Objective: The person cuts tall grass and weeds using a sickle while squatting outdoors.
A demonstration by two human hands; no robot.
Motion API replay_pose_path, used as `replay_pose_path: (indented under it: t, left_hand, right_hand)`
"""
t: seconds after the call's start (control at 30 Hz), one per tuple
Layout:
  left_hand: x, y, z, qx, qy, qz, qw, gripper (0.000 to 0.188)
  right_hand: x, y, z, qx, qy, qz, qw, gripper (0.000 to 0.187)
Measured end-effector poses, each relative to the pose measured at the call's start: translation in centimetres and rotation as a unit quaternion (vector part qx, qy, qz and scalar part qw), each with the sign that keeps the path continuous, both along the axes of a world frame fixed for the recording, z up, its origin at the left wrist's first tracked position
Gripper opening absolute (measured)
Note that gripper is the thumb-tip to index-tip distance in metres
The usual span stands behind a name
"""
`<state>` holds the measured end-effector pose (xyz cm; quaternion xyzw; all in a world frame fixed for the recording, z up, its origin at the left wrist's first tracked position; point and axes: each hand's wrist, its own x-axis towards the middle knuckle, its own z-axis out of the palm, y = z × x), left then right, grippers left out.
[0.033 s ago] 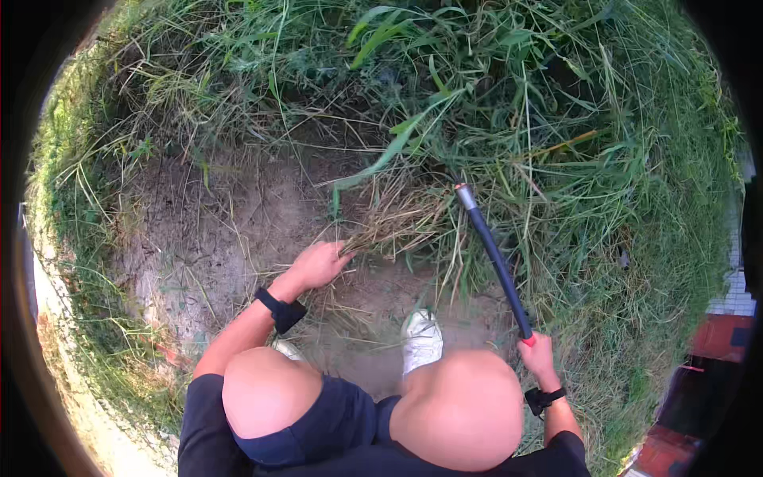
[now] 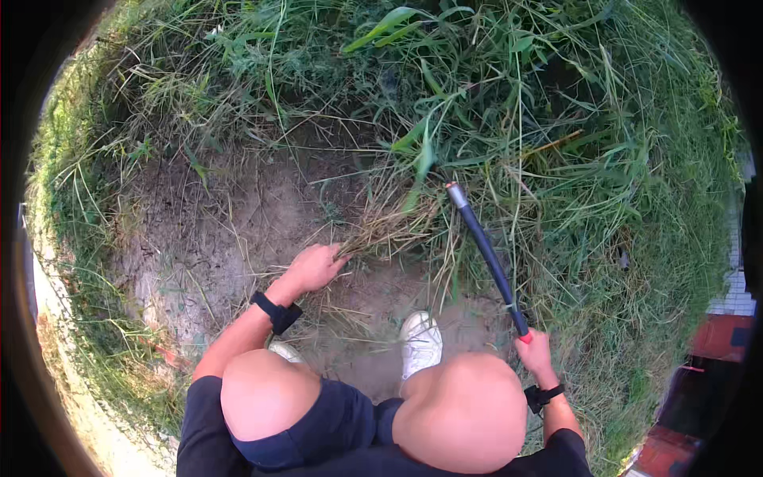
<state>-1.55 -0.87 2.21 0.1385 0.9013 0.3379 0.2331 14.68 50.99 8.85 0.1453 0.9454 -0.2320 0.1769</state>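
Observation:
My left hand (image 2: 315,267) is closed around the end of a bunch of dry grass (image 2: 389,230), low over the bare soil. My right hand (image 2: 534,351) grips the red butt end of a long-handled tool (image 2: 489,253). Its dark blue-black handle slants up and to the left, away from me, ending in a silver metal collar. Beyond the collar the tool's head is mostly hidden among the stalks, so its shape cannot be made out. The collar lies just right of the dry bunch.
Tall green grass (image 2: 477,103) grows thickly ahead and to the right. Bare soil (image 2: 262,199) with loose stalks spreads ahead and left of my left hand. My white shoe (image 2: 421,343) stands between my bent knees. A red structure (image 2: 715,338) shows at the right rim.
The tool has shifted slightly left, its collar end closer to the dry bunch. A broad green grass leaf near it has swung. My left hand has barely moved.

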Motion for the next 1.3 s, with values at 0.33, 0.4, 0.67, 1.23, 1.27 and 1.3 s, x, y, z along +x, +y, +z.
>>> replay_pose_path:
  t: [0.33, 0.4, 0.67, 1.23, 1.27, 1.3]
  left_hand:
    - [4.0, -1.5, 0.8, -0.042, 0.044, 0.064, 0.996, 0.031]
    - [3.9, -2.2, 1.2, -0.054, 0.047, 0.063, 0.995, 0.03]
    - [0.9, -6.5, 1.8, -0.085, 0.069, 0.014, 0.994, 0.028]
    - [-4.4, -11.9, -6.0, -0.062, 0.119, -0.039, 0.99, 0.031]
    - [-4.2, -11.3, -5.1, -0.046, 0.115, -0.04, 0.992, 0.031]
    - [-4.3, -10.5, -4.0, -0.041, 0.127, -0.038, 0.99, 0.031]
  right_hand:
    - [-16.3, -9.5, 0.4, -0.038, 0.059, 0.122, 0.99, 0.024]
    - [-17.5, -10.2, 1.0, -0.031, 0.089, 0.14, 0.986, 0.024]
    - [-18.0, -10.8, 2.2, 0.034, 0.069, 0.121, 0.99, 0.022]
    - [-3.4, -16.4, 6.9, 0.091, 0.009, -0.036, 0.995, 0.017]
    - [-2.6, -16.3, 6.1, 0.079, 0.003, -0.042, 0.996, 0.017]
    - [-2.6, -15.9, 5.7, 0.072, 0.009, -0.042, 0.996, 0.018]
